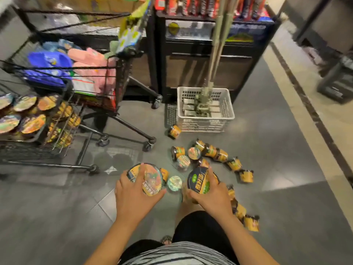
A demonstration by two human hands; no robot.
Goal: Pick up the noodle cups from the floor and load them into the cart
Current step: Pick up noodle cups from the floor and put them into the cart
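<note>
My left hand [131, 197] grips a yellow-and-black noodle cup [150, 177] by its foil lid, held above the grey floor. My right hand [212, 196] holds a second noodle cup [198, 180], its dark lid tilted toward me. Several more noodle cups [210, 152] lie scattered on the floor just beyond my hands, some upright, some on their sides, and a row of them trails off to the right [246, 175]. The black wire cart [65, 115] stands at the left, with several cups [28, 115] stacked in its lower basket.
A second cart [116, 77] behind holds blue and pink packs. A white plastic crate [205, 121] with a mop stands on the floor against a dark shelf unit [200, 54]. My knees fill the bottom middle of the view.
</note>
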